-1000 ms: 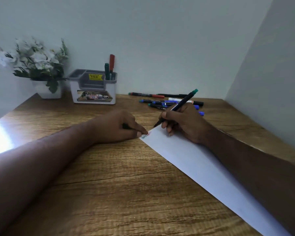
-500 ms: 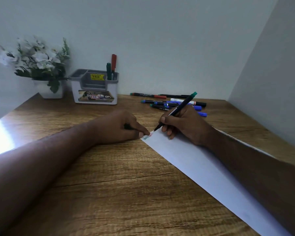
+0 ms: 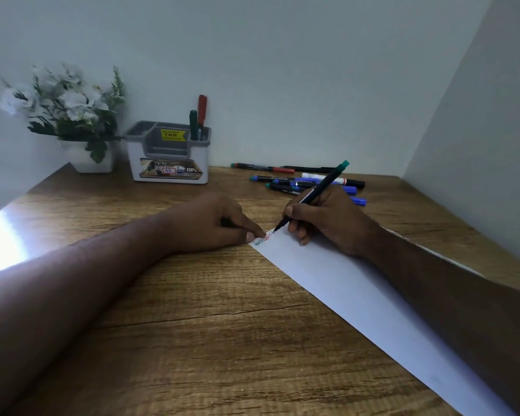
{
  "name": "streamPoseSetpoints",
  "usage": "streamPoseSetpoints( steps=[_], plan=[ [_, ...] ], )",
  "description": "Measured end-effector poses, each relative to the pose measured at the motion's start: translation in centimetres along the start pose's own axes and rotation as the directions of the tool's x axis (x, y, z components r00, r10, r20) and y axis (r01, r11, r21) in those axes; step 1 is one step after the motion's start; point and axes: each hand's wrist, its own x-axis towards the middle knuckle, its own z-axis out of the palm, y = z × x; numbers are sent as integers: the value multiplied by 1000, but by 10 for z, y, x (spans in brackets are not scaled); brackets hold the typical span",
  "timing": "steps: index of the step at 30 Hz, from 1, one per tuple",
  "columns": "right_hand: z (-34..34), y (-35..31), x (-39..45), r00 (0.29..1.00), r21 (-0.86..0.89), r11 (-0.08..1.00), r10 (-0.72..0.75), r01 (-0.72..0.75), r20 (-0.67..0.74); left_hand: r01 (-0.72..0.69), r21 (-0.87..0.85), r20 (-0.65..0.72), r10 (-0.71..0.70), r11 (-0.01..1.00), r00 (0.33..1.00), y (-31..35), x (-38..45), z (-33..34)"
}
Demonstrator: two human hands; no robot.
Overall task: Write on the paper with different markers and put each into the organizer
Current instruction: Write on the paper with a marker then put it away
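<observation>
— Item in use?
— Green-capped marker (image 3: pixel 314 195), slim black barrel, gripped by the right hand (image 3: pixel 327 219); tip on the far corner of the white paper (image 3: pixel 357 292), axis slanting up and away to the right.

— Left hand (image 3: pixel 213 225)?
— Fingers curled round something small and dark, fingertip pinning that corner.

— Organizer (image 3: pixel 168 154)?
— Grey-and-white plastic, far left of the writing hand; red and green markers upright inside. Loose markers (image 3: pixel 300 181) lie behind. Table (image 3: pixel 192 325): wood grain.

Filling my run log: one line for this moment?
right hand writing, green marker | left hand pinning paper | organizer: two markers
</observation>
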Motion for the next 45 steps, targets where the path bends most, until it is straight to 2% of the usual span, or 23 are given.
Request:
streamPoseSetpoints(
  steps=[15,19,26,45],
  plan=[
    [0,-2,-1,999,-11,1000,26,-26,-29,9,4,16,-9,1000,1000,-1,1,0],
    [1,-1,-1,999,-1,1000,30,-30,-44,-38,11,-20,38,999,999,-2,0,1],
    [1,-2,-1,998,-1,999,45,-45,-54,-42,14,-12,43,999,999,-1,0,1],
    [0,-3,0,994,7,997,73,-73,-78,0,-14,12,0,1000,1000,1,0,-1]
  ],
)
